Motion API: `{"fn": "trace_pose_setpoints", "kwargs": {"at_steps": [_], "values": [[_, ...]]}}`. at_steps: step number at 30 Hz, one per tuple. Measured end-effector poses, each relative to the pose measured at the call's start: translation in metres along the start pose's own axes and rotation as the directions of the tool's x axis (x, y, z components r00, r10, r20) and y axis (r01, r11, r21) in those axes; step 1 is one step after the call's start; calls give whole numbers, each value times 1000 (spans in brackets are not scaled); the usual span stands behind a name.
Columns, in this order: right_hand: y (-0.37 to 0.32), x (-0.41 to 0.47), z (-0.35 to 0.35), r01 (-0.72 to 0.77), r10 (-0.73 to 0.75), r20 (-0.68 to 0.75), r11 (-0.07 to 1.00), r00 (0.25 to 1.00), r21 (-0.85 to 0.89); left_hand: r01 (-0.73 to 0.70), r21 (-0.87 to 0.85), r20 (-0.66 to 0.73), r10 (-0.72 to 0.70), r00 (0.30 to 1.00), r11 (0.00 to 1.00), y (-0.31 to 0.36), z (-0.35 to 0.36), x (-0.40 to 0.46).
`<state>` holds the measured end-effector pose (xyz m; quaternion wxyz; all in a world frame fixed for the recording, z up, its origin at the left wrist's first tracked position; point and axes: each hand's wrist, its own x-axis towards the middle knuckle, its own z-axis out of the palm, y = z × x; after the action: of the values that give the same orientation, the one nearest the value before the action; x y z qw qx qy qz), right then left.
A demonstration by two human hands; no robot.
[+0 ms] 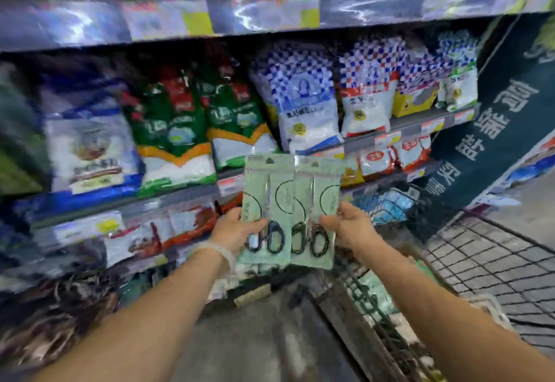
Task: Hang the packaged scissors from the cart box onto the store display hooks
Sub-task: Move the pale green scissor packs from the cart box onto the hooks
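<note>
The left hand (232,233) is pinching one flat, pale green card pack of black-handled scissors (267,210). The right hand (350,227) is pinching a second matching pack (316,216) just beside it. Both shiny packs are standing upright above the black wire cart (495,264).

Both arms stretched forward, forearms bare, converging toward the packaged scissors (289,213). Left hand (232,233) clamps the lower left edge of the packs, thumb across the front near the black handles, fingers hidden behind. Pale band on the left wrist (216,251). Right hand (350,225) grips the lower right edge of the same packs, thumb on the front (fingers behind, not visible). Both hands level with each other, on either side of the packs, palms turned inward.
</note>
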<state>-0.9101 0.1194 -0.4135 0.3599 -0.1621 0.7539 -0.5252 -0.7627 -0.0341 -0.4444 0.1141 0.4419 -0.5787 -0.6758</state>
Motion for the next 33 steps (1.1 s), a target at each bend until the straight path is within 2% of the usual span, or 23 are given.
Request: {"fn": "trace_pose_setpoints", "kwargs": {"at_steps": [4,8,11,16,22,26,33], "values": [[-19,-51,102,91,-75,180,992,981,-83,-48,-128,-162,26,986,991,-26,-109,-76],[-30,-102,206,193,-132,353,971,926,-142,-106,-194,-365,29,931,975,-55,-209,-160],[-38,-145,283,259,-150,517,955,842,-145,-123,-256,-491,-20,871,959,-83,-274,-220],[-54,-208,394,457,-215,698,871,683,-179,-171,-296,-680,-82,729,940,-121,-364,-308],[-64,-262,515,592,-205,841,790,501,-160,-311,-384,-807,-153,570,869,-161,-448,-377],[-71,-280,594,562,-172,871,816,460,-136,-358,-385,-839,-162,519,851,-174,-506,-402],[-87,-281,716,491,-128,887,863,444,-121,-344,-409,-845,-209,492,845,-174,-613,-404]]}}
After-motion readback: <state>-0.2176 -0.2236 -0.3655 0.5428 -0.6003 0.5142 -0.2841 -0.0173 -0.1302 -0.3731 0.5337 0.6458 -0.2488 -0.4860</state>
